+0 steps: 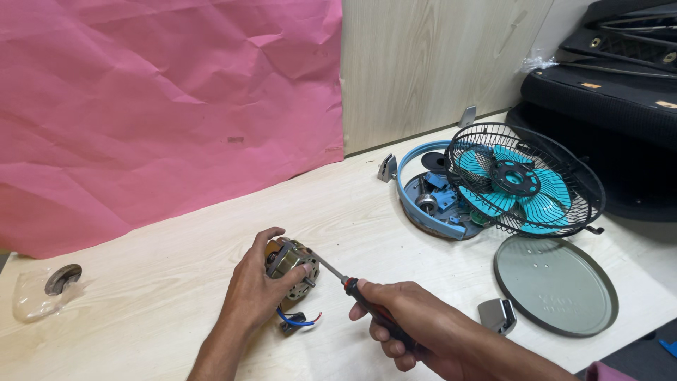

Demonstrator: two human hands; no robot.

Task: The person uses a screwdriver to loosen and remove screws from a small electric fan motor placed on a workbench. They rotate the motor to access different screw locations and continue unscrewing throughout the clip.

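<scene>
My left hand (252, 289) grips a small electric fan motor (290, 262) with a metal core and a short shaft, holding it just above the light wooden table (176, 282). Red and blue wires (300, 321) with a small plug hang below the motor. My right hand (405, 321) holds a screwdriver (352, 286) with a red and black handle. Its thin metal tip points up-left and touches the top of the motor.
At the right lie a black wire fan guard over teal blades (525, 180), a blue ring housing with loose parts (430, 201), a round grey metal plate (557, 286) and a small grey bracket (498, 315). Pink paper (162, 106) covers the wall. A clear bag with a dark disc (53, 286) sits far left.
</scene>
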